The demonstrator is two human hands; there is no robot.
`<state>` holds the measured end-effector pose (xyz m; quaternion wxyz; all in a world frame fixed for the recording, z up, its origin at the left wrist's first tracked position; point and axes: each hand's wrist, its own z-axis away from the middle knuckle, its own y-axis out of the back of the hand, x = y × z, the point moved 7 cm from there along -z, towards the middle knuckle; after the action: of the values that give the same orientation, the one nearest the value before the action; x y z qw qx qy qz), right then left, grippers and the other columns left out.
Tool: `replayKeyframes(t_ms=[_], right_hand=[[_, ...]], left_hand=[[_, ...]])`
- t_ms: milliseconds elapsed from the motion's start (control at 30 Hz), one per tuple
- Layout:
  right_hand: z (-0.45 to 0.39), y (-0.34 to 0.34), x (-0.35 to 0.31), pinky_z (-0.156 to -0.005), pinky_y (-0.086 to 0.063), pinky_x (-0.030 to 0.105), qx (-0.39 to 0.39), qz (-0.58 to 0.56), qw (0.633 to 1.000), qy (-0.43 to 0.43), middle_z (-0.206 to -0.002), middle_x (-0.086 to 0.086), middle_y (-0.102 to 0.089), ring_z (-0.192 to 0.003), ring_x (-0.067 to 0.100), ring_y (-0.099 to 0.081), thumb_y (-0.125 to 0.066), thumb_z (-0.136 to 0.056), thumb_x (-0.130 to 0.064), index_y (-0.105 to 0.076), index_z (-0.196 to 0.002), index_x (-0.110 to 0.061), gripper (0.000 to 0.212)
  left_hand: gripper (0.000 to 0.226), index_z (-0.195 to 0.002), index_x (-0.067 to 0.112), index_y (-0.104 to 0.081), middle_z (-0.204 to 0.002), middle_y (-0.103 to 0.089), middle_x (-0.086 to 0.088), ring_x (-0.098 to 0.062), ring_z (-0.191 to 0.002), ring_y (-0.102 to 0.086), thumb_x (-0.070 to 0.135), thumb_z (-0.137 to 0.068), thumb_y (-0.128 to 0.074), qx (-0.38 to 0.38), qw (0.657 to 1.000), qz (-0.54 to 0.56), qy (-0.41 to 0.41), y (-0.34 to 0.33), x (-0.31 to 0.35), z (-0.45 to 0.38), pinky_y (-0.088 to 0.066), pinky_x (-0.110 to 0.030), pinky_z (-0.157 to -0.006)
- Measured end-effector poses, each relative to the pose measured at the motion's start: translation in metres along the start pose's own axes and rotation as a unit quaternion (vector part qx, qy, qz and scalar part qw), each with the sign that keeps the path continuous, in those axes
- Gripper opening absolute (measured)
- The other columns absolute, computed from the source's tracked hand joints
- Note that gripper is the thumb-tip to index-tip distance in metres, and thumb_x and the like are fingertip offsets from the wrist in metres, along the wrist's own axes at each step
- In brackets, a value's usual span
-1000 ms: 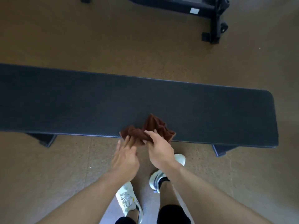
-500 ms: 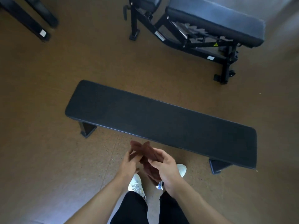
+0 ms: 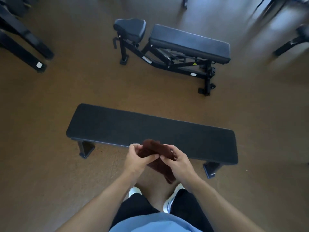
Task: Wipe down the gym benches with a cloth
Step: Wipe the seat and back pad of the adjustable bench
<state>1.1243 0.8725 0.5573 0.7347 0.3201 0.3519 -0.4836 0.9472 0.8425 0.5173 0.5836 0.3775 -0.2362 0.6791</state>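
Cloth (image 3: 156, 152) sits bunched between both my hands, held up in the air just in front of my waist and clear of any surface. My left hand (image 3: 138, 158) has its fingers curled round the cloth's left part, thumb pinching a fold; my right hand (image 3: 178, 162) grips the right part the same way, and a loose tail of the brown fabric hangs down below my right wrist toward my shoes (image 3: 168, 203). Neither hand is relaxed; both are closed on the fabric, and I judge I am folding or regripping it into a pad.

Directly ahead and below lies the flat bench (image 3: 150, 131). Its long axis runs across my view, from upper left to lower right, so its near edge passes just beyond my knuckles. I stand near the middle of its length, a little toward the right half, and my right hand is slightly the nearer one to the pad's near edge. Nothing touches the bench now.

Beyond it, well apart across the brown floor (image 3: 50, 114), stands an adjustable bench (image 3: 189, 42) with its seat pad at the left and its long back pad to the right, roughly parallel to the flat one. From here the cloth would need to go forward and down to reach the flat bench, or be carried around it to the far one; I cannot tell from this which bench is due. Dark frame legs (image 3: 25, 46) of other gear stand at far left.
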Motion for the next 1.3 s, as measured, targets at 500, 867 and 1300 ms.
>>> replayKeyframes(t_ms=[500,867,1300], right_hand=[[0.091,0.264,0.05,-0.083,-0.059,0.023,0.134,-0.036,0.989,0.057,-0.1,-0.012,-0.078,-0.099,0.006,-0.073,-0.074,-0.088,0.006,-0.074,-0.11,-0.027,0.04],[0.108,0.454,0.117,-0.09,-0.058,0.03,-0.033,0.103,0.994,-0.026,-0.108,-0.006,-0.07,-0.103,0.011,-0.068,-0.091,-0.075,-0.026,-0.07,-0.11,-0.035,0.041],[-0.013,0.617,0.118,-0.073,-0.055,0.028,0.065,0.072,0.994,-0.059,-0.077,-0.004,-0.075,-0.079,0.014,-0.071,-0.086,-0.085,-0.013,-0.067,-0.087,-0.013,0.019]], left_hand=[[0.029,-0.09,0.025,-0.062,-0.081,-0.075,0.001,-0.009,-0.074,-0.072,0.046,-0.083,-0.081,-0.197,0.951,-0.215,-0.103,-0.265,0.057,0.06,-0.059,-0.03,-0.068],[0.026,-0.08,0.025,-0.076,-0.078,-0.073,0.0,-0.019,-0.077,-0.07,0.039,-0.098,-0.063,-0.222,0.928,-0.245,-0.172,-0.479,0.101,0.108,-0.057,-0.041,-0.077],[0.046,-0.069,0.011,-0.069,-0.056,-0.06,0.007,-0.011,-0.054,-0.057,0.053,-0.086,-0.075,-0.086,0.949,-0.275,-0.127,-0.508,0.193,-0.012,-0.046,-0.034,-0.057]])
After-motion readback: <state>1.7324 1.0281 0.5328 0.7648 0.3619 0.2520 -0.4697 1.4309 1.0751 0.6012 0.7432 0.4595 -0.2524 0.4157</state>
